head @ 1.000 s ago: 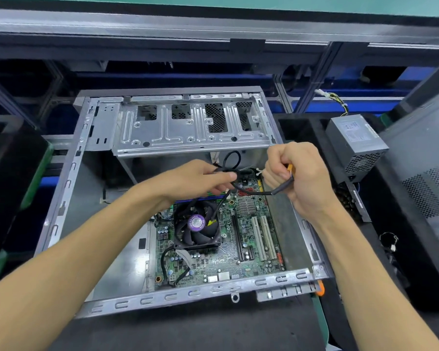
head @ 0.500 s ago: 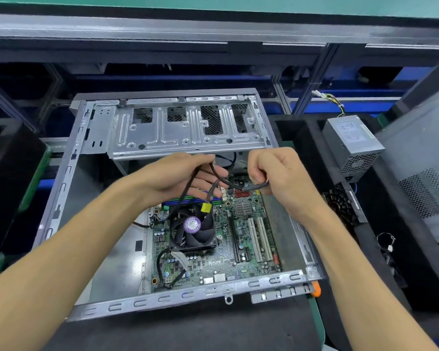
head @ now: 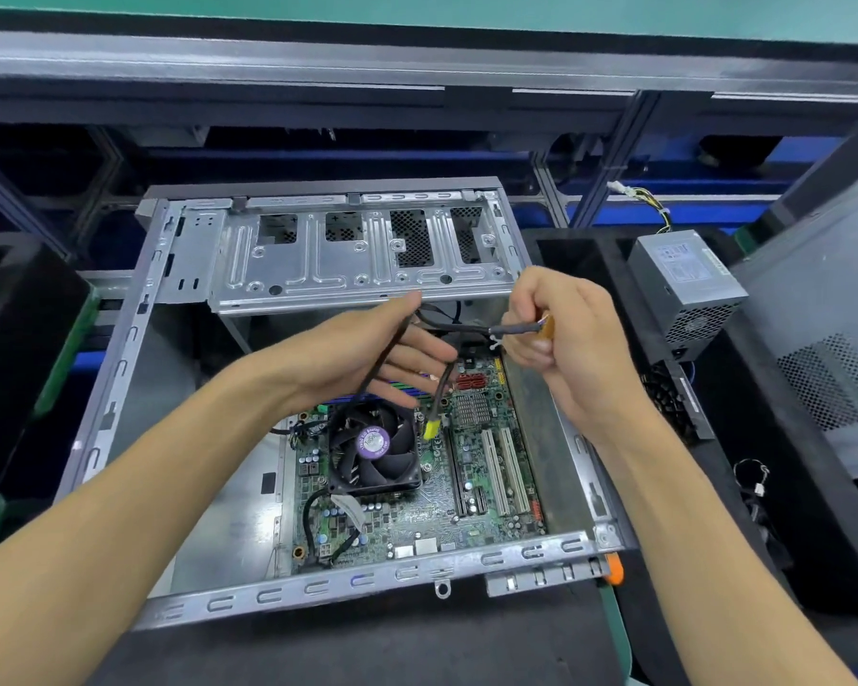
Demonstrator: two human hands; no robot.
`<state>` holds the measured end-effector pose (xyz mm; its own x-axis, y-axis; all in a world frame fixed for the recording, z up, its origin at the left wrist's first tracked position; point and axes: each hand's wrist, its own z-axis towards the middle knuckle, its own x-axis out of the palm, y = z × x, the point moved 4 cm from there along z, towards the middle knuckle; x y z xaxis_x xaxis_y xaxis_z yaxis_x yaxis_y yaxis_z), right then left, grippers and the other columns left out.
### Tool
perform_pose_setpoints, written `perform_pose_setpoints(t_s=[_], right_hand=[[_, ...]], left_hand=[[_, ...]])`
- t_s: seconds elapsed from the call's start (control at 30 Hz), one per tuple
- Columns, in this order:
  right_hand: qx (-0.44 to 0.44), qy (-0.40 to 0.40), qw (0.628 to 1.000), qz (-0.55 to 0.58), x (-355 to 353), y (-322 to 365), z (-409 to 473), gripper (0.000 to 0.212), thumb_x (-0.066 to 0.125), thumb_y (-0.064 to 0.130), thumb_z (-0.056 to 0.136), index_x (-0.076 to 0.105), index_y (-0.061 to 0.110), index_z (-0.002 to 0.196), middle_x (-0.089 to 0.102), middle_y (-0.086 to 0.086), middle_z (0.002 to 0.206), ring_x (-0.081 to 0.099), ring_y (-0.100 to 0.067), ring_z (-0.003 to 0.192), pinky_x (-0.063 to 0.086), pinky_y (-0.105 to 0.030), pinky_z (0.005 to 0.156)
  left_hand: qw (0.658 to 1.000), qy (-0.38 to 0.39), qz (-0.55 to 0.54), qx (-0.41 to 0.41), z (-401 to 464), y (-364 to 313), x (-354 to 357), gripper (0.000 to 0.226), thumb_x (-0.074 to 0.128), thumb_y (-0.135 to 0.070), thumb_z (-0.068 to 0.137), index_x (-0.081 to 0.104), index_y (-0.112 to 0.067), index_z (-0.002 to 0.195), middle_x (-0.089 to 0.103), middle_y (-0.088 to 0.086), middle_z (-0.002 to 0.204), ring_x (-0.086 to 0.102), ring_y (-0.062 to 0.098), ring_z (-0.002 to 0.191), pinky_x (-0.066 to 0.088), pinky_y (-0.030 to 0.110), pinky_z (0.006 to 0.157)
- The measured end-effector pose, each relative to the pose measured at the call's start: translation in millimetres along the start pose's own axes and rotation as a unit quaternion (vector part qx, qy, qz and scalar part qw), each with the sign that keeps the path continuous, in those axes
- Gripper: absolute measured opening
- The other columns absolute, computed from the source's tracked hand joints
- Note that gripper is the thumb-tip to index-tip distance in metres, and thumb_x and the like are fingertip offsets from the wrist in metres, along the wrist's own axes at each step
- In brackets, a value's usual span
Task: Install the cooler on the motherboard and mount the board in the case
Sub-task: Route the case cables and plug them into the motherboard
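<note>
A green motherboard lies inside the open metal case. On it sits a black fan cooler with a purple hub label. Above the board my left hand holds a black cable that runs across its palm, thumb on it; a second strand ends in a yellow connector hanging beside the cooler. My right hand pinches the cable's other end near an orange connector and a white tie. The cable stretches between both hands.
The case's drive cage stands behind the hands. A grey power supply with loose wires rests on black foam at the right, next to a perforated side panel. A black foam block lies on the left.
Both hands have drawn apart and lifted slightly, stretching the cable out. The left hand's fingers have opened and the yellow connector now hangs lower beside the cooler.
</note>
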<state>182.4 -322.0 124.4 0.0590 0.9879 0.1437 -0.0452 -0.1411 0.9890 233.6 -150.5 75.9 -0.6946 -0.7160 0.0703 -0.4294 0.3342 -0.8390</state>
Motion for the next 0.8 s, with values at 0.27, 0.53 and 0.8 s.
perform_pose_setpoints(t_s=[0.27,0.53,0.8], right_hand=[[-0.011,0.088,0.987,-0.131,10,2,-7,0.032,0.042,0.006,0.074,0.05,0.02,0.048,0.04,0.004,0.05,0.03,-0.008,0.044,0.027,-0.018,0.044],[0.109,0.267,0.884,-0.368,30,-20,-28,0.03,0.046,0.017,0.081,0.069,0.018,0.062,0.07,0.002,0.059,0.067,-0.012,0.054,0.054,-0.022,0.055],[-0.055,0.075,0.936,-0.34,21,-6,-20,0.029,0.048,0.007,0.083,0.065,0.018,0.063,0.065,0.002,0.053,0.064,-0.01,0.052,0.054,-0.027,0.052]], left_hand=[[0.882,-0.213,0.41,0.096,-16,-20,-20,0.06,0.034,-0.055,0.1,0.069,-0.013,0.074,0.053,-0.011,0.044,0.052,0.007,0.044,0.041,0.025,0.051],[0.843,-0.203,0.419,0.269,-27,-40,1,0.007,0.069,-0.027,0.088,0.064,-0.024,0.084,0.063,-0.012,0.077,0.053,-0.002,0.066,0.037,0.013,0.06],[0.81,-0.125,0.537,0.201,-7,-16,29,0.01,0.063,-0.019,0.084,0.07,-0.025,0.087,0.068,-0.011,0.077,0.06,0.009,0.076,0.041,0.022,0.072]])
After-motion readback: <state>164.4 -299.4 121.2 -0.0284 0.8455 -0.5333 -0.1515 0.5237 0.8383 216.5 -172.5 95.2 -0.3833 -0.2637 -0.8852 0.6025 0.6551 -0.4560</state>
